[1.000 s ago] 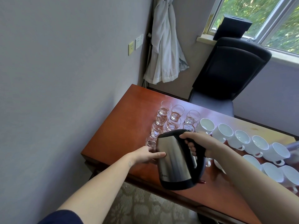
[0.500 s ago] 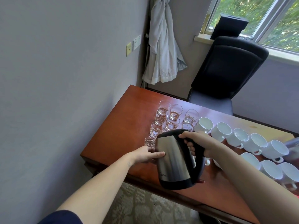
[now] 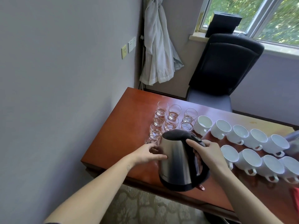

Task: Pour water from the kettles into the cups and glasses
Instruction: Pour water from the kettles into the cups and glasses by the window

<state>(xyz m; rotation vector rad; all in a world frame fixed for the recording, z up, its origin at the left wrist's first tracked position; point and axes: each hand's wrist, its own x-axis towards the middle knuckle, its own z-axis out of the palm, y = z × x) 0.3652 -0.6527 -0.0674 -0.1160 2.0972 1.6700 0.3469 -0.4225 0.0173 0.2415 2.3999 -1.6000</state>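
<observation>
I see my right hand [image 3: 208,152] clamped on the handle of the steel kettle [image 3: 179,160] near the tabletop's [image 3: 123,126] front left corner; my left hand [image 3: 146,153] rests its fingers apart against the kettle's side, just before the glasses [image 3: 168,120], cups [image 3: 239,143] rightward

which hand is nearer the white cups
Right. The right hand grips the kettle handle just beside the white cups; the left hand is on the kettle's far side, by the glasses.
</observation>
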